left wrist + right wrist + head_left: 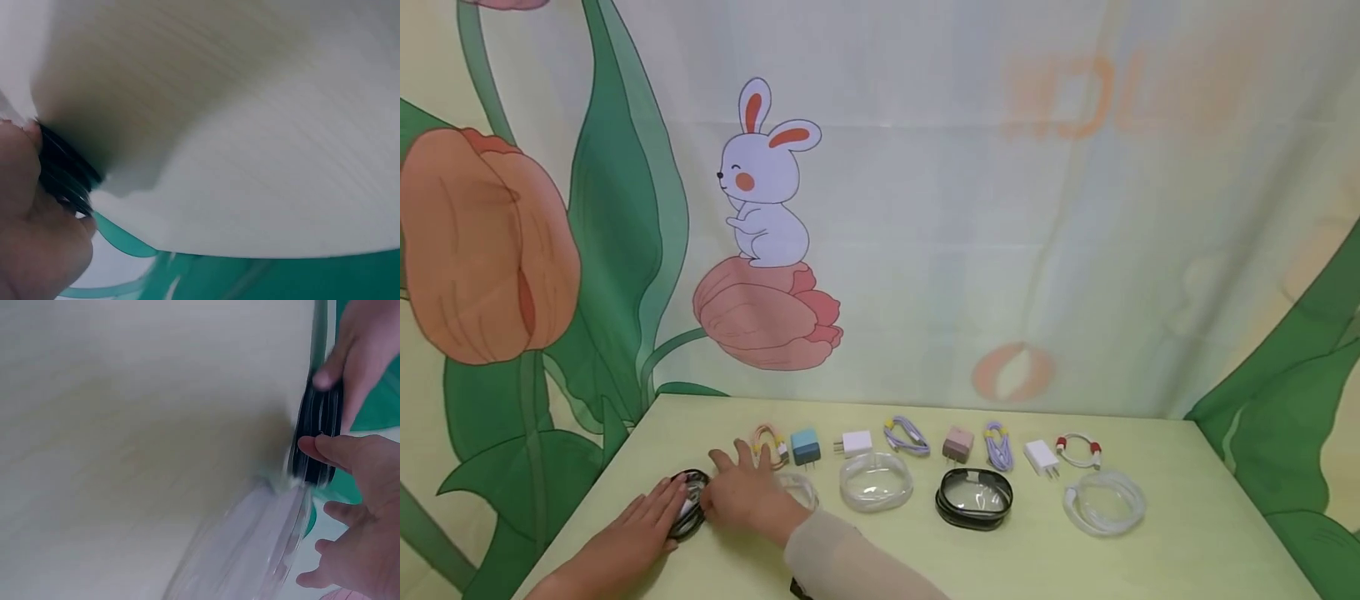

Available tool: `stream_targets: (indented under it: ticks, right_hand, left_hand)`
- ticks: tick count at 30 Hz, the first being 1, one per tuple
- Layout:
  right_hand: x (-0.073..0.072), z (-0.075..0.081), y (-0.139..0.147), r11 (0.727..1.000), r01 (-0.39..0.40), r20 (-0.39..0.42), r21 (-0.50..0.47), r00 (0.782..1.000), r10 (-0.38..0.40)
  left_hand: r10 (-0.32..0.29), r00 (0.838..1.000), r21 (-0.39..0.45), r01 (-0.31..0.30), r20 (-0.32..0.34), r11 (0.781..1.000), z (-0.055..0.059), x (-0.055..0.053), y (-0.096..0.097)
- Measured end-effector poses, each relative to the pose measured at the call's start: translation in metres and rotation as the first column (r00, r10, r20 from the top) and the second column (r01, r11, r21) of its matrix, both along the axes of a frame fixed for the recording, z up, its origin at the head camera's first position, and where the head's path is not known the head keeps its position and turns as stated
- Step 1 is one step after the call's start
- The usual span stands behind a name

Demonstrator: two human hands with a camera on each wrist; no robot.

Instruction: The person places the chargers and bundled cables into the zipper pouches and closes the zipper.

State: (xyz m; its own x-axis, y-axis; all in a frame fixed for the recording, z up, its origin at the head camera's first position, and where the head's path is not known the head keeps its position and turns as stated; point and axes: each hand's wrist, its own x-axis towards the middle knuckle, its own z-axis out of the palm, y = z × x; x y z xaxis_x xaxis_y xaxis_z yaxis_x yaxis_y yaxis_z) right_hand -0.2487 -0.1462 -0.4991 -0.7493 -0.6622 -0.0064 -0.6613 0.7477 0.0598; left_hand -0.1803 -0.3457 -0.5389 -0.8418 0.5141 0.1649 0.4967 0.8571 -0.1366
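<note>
Biggest first: behind both hands hangs the backdrop point(910, 183), a printed rabbit up on its tulip, and in front of it the worktop point(1210, 533) runs well out to the hands' right. Now the hands, over at its left side, and both are grasping! The left hand point(647, 517) has the black coil point(320, 415) between thumb and fingers, those fingers laid along its left side; in from the opposite side comes the right hand point(748, 497), pinching with thumb and forefinger, other fingers spread. So there it is, the coil, squarely between the two.

On to the other coils, all right of the right hand: the white coil point(1101, 524) farthest out, the other black coil point(973, 518) closer, the clear coil point(877, 504) closer again, and a second clear coil point(805, 483) right beside it, partly hidden by the wrist.

Smaller now: two purple cables point(917, 450) beyond the right hand and to its right, the red-tipped cable point(1094, 450) much farther right, the pink cable point(757, 439) just past its fingertips.

And the chargers, beyond that same hand: blue charger point(806, 446) nearest, white charger point(857, 442) next, pink charger point(958, 444) between the purple cables, second white charger point(1040, 457) farthest right.
</note>
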Motion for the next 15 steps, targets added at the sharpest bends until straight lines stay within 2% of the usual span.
stream_targets:
  ticks: [2, 4, 9, 12, 14, 15]
  right_hand:
    - [0.004, 0.000, -0.002, 1.000, -0.013, 0.000, 0.000, 1.000, 0.013]
    - [0.007, 0.000, -0.002, 1.000, -0.013, 0.008, -0.011, 1.000, 0.013]
    - [0.007, -0.001, -0.001, 0.999, -0.002, 0.029, -0.036, 1.000, 0.003]
    - [0.002, -0.002, 0.000, 0.999, -0.012, 0.020, -0.030, 1.000, 0.013]
    - [-0.002, -0.003, 0.001, 1.000, 0.001, 0.001, -0.025, 1.000, -0.001]
    - [-0.003, -0.002, 0.002, 1.000, 0.012, -0.016, -0.023, 1.000, -0.013]
  left_hand:
    - [0.050, 0.998, 0.016, -0.050, 0.041, 0.999, 0.001, -0.001, 0.007]
    - [0.075, 0.996, 0.010, -0.076, 0.040, 0.997, 0.000, -0.001, 0.010]
    - [0.053, 0.996, -0.020, -0.055, -0.070, 0.998, -0.009, -0.003, 0.003]
    - [0.033, 0.999, -0.024, -0.034, -0.039, 0.999, -0.007, -0.003, 0.000]
    - [0.022, 0.999, -0.033, -0.021, 0.028, 0.999, 0.000, -0.002, 0.002]
    - [0.039, 0.996, -0.034, -0.036, 0.079, 0.999, 0.004, -0.002, 0.004]
